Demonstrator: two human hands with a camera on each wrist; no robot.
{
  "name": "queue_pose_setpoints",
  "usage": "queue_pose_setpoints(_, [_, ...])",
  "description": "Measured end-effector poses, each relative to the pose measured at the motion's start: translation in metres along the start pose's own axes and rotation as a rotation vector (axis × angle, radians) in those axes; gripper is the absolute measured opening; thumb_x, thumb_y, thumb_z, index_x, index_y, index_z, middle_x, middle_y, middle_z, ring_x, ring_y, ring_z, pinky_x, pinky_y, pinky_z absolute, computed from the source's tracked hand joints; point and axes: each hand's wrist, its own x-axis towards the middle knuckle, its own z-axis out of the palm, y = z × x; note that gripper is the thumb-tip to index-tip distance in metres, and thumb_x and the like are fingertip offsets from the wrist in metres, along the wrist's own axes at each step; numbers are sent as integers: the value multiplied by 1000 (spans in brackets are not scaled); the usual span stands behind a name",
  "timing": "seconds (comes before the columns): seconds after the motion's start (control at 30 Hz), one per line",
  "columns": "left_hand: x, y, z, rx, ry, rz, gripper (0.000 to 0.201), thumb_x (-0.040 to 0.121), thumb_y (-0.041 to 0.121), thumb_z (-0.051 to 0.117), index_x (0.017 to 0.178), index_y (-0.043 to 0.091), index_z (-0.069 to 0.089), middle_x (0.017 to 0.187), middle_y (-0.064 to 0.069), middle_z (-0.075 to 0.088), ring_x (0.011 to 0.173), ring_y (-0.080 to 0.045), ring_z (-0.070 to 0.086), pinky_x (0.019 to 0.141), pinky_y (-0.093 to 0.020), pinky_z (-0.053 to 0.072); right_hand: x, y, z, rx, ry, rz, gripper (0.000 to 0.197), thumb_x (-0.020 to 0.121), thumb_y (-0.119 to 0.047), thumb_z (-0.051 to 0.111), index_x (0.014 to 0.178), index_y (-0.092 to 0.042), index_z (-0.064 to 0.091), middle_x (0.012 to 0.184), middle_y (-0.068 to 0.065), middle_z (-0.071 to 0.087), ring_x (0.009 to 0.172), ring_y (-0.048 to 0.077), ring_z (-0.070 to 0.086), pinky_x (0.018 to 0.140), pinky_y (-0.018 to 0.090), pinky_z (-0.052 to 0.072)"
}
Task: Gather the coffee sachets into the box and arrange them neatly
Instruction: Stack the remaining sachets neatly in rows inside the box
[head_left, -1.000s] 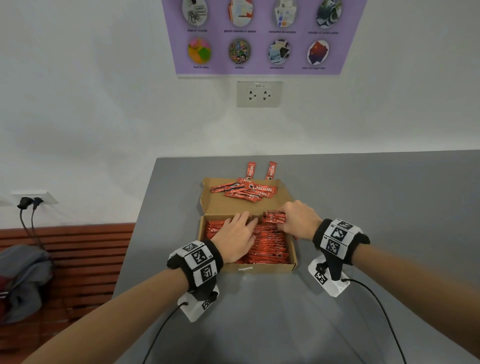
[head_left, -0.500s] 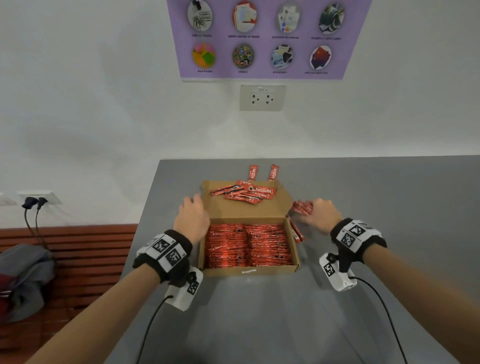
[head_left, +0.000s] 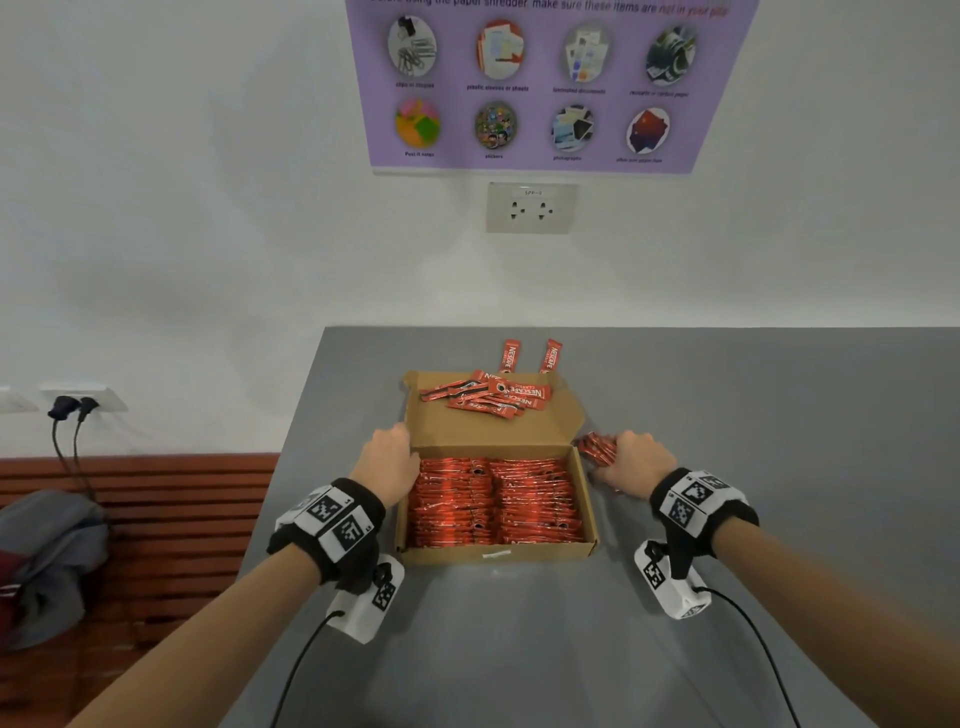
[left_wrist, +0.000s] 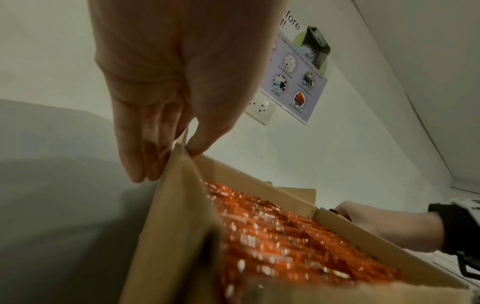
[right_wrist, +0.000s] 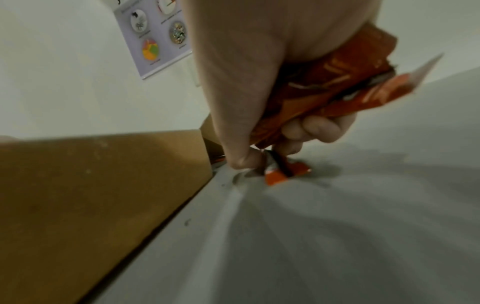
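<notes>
An open cardboard box sits on the grey table, packed with red coffee sachets in two columns. Its lid lies flat behind, with several loose sachets on it. Two more sachets lie on the table beyond the lid. My left hand pinches the box's far left corner, thumb inside and fingers outside the wall. My right hand is beside the box's right wall. It grips a bundle of sachets and pinches one sachet on the table.
The table runs back to a white wall with a power socket and a purple poster. Its left edge drops to a wooden bench holding a grey bag. Cables trail from both wrist cameras.
Both hands have come out of the box. The left moved to the far left corner and took hold there. The right carried its bundle to the table beside the right wall.
</notes>
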Motion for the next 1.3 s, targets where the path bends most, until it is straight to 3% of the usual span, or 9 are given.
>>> queue_pose_setpoints(0.23, [18, 23, -53, 135, 167, 31, 27, 92, 17, 44, 111, 5, 59, 104, -14, 65, 97, -34, 61, 84, -41, 50, 9, -8, -40, -7, 115, 5, 21, 85, -26, 53, 83, -6, 61, 81, 14, 65, 71, 30, 61, 62, 29, 45])
queue_pose_setpoints(0.4, [68, 58, -68, -10, 61, 47, 24, 89, 5, 47, 101, 0, 67, 104, -18, 67, 97, -31, 64, 90, -40, 50, 49, -43, -106, 25, 300, -7, 28, 83, -20, 58, 104, -3, 61, 100, 22, 66, 97, 40, 61, 80, 36, 47])
queue_pose_setpoints(0.53, [112, 90, -55, -93, -101, 34, 21, 89, 3, 53, 101, -5, 68, 100, -20, 70, 90, -27, 66, 85, -33, 52, 95, -68, -104, 128, 189, -24, 26, 86, -11, 55, 108, 2, 58, 104, 23, 64, 98, 37, 61, 75, 33, 47])
queue_pose_setpoints(0.73, [172, 128, -19, 21, -148, 46, 24, 91, 4, 48, 107, -6, 62, 108, -20, 66, 100, -34, 64, 86, -36, 52, 161, -69, -65, 145, 22, -18, 45, 78, -44, 70, 102, -6, 64, 87, 9, 63, 74, 21, 56, 52, 24, 42])
queue_pose_setpoints(0.9, [202, 135, 13, 246, -219, 75, 18, 82, 13, 63, 94, 0, 57, 85, -7, 64, 85, -28, 66, 76, -35, 55, 189, -63, -59, 42, -83, 20, 59, 69, -60, 71, 94, -7, 61, 86, 7, 63, 76, 21, 56, 62, 27, 43])
queue_pose_setpoints(1.0, [204, 145, 23, 217, -229, 137, 35, 86, 7, 61, 116, 4, 42, 102, -15, 63, 92, -34, 63, 80, -43, 53, 195, -64, -62, 26, -110, 29, 51, 68, -53, 75, 91, -9, 61, 88, 9, 64, 77, 22, 58, 64, 29, 47])
queue_pose_setpoints(1.1, [207, 149, 30, 223, -212, 158, 41, 88, 0, 56, 125, 0, 37, 114, -20, 59, 101, -36, 60, 79, -38, 49, 198, -64, -62, 23, -140, 27, 34, 74, -39, 75, 81, -9, 61, 85, 8, 65, 75, 23, 60, 69, 31, 50])
queue_pose_setpoints(1.2, [204, 152, 29, 243, -217, 133, 20, 94, 14, 52, 106, -2, 51, 106, -18, 58, 99, -32, 59, 78, -33, 46, 191, -62, -66, 51, -141, 7, 31, 77, -27, 71, 94, -2, 64, 86, 11, 68, 77, 26, 65, 75, 35, 56])
queue_pose_setpoints(1.3, [199, 158, 12, 115, -158, 183, 21, 94, 20, 54, 85, 1, 58, 82, -9, 56, 78, -25, 59, 66, -27, 46, 180, -58, -83, 93, -37, -19, 18, 82, -17, 61, 87, -1, 63, 87, 17, 69, 70, 28, 63, 65, 33, 54])
